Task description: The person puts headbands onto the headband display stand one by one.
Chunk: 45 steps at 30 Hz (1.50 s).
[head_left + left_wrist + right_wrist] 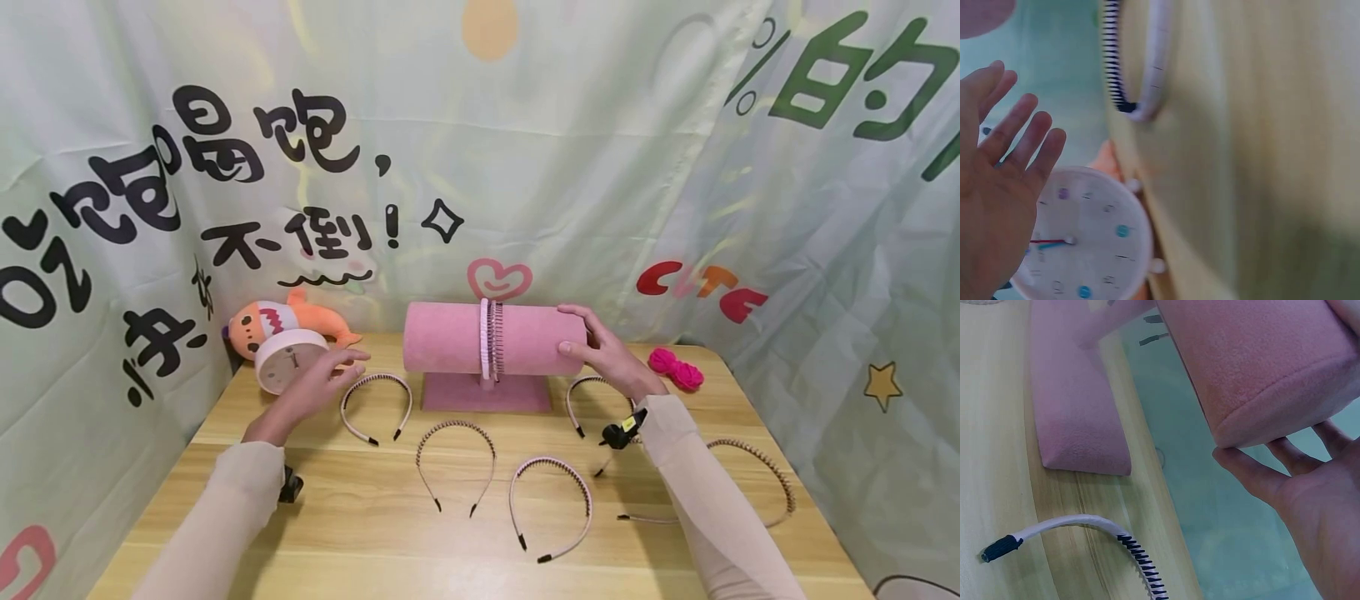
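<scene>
Head view: right hand (611, 357) grips pink plush cylinder (446, 337); best held by ends, soft, probably light. Left hand (317, 386) empty, extended.

Clock (279, 367) left of display stand (446, 337)

Clock (279, 364) partly hidden, rightmost headband (781, 476) partly behind right sleeve (712, 496)

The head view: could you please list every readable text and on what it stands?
"喝饱," in black on the cloth backdrop.
"不倒!" below, same backdrop.
"%的" in green, same backdrop.
"CUTE", same backdrop, U faint.
Black characters farther left: stylised and uncertain.
Clock and yellow wrist label: too small.
</scene>
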Motion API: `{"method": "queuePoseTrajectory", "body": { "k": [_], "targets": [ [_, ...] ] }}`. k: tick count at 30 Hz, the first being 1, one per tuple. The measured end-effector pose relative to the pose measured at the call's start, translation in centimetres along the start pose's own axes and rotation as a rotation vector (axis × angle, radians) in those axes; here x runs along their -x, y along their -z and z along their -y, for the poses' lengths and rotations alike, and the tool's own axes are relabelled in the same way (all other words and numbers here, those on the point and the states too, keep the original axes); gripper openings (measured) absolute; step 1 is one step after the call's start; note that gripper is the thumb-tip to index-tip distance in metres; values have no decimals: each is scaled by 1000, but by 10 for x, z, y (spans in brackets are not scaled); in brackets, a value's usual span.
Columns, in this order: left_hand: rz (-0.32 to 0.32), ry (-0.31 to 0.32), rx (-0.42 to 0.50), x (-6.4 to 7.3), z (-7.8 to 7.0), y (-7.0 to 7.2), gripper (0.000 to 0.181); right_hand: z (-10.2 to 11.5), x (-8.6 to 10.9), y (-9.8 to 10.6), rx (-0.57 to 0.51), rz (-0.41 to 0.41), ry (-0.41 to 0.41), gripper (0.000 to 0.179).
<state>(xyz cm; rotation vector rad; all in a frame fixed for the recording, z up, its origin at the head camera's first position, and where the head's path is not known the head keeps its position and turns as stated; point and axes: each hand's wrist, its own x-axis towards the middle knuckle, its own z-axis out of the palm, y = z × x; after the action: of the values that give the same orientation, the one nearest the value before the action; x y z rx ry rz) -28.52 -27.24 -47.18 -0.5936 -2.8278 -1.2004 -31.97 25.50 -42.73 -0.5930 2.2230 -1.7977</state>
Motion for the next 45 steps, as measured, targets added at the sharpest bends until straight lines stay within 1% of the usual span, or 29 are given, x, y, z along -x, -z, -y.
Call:
{"method": "queuePoseTrajectory", "body": {
  "k": [3, 9, 11, 14, 16, 19, 22, 26, 27, 29, 33, 35, 36, 37, 40, 42, 45],
  "targets": [
    [5, 9, -27, 4, 10, -6, 37, 0, 0, 0, -1, -2, 1, 65],
    [29, 26, -63, 10, 20, -13, 32, 1, 1, -2, -1, 2, 2, 65],
    [32, 13, -86, 12, 24, -16, 32, 2, 2, -2, -1, 4, -1, 65],
    [41, -32, -99, 13, 32, -19, 35, 4, 3, -2, -2, 9, 3, 64],
    [44, -48, -111, 13, 37, -20, 39, 4, 4, -2, -3, 11, 4, 64],
    [50, -52, -124, 12, 43, -22, 41, 3, 3, -1, -2, 7, 1, 64],
    [62, -35, -144, 11, 39, -22, 37, 2, 2, -1, 0, 2, -2, 65],
    [87, 32, -146, 11, 27, -22, 32, 0, 1, 0, 2, -2, -4, 65],
    [88, 44, -153, 10, 26, -23, 32, 0, 1, 0, 1, -3, -5, 65],
    [85, 44, -170, 10, 27, -23, 31, -1, 1, -1, 1, -4, -6, 65],
    [52, 1, -194, 10, 35, -25, 31, 0, 2, -1, 0, -1, -5, 64],
    [36, 11, -178, 12, 38, -24, 30, 0, 2, -1, 1, 3, -4, 64],
    [22, 21, -172, 13, 39, -24, 30, 0, 2, -1, 1, 4, -3, 64],
    [22, 35, -164, 15, 38, -23, 29, 0, 2, -2, 0, 4, -4, 64],
    [13, 91, -150, 20, 32, -18, 23, 0, 1, -1, -3, 7, -2, 65],
    [9, 109, -142, 24, 28, -16, 20, -1, 1, -1, -4, 6, -2, 65],
    [26, 141, -107, 29, 26, -11, 23, -1, 1, -1, -1, 5, -2, 65]
  ]
}}
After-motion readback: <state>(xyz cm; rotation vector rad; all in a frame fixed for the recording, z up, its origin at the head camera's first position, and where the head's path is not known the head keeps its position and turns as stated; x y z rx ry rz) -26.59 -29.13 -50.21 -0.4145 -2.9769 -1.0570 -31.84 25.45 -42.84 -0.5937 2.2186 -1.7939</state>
